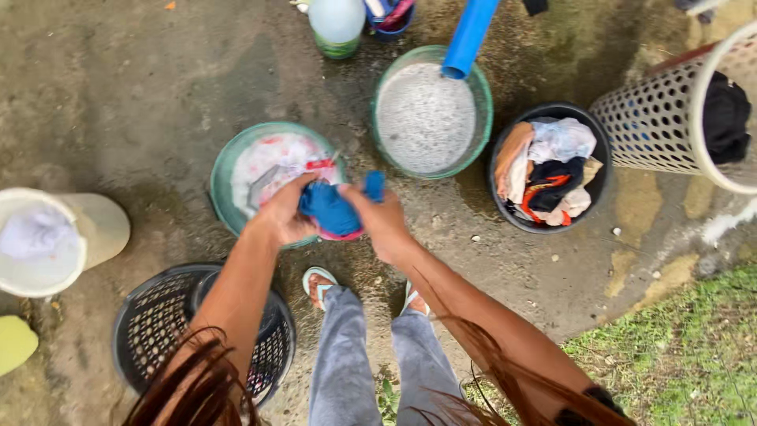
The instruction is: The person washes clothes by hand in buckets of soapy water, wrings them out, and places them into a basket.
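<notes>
cloth: a wet blue fabric garment with a pink edge point(331, 210) is bunched between both hands, over the near rim of a green round plastic basin of soapy laundry point(225, 170).
left hand point(285, 213): closed around the cloth's 9 o'clock end, forearm running down to 7 o'clock.
right hand point(384, 217): gripping the 3 o'clock end, a blue tip sticking up at 12 o'clock.
cloth axis: long axis runs 9 to 3 o'clock.

3 basins point(430, 118) and a blue pipe point(468, 35) crowd the ground ahead; a black basket point(158, 323) blocks the left. Bare concrete point(118, 87) lies open far left.
</notes>
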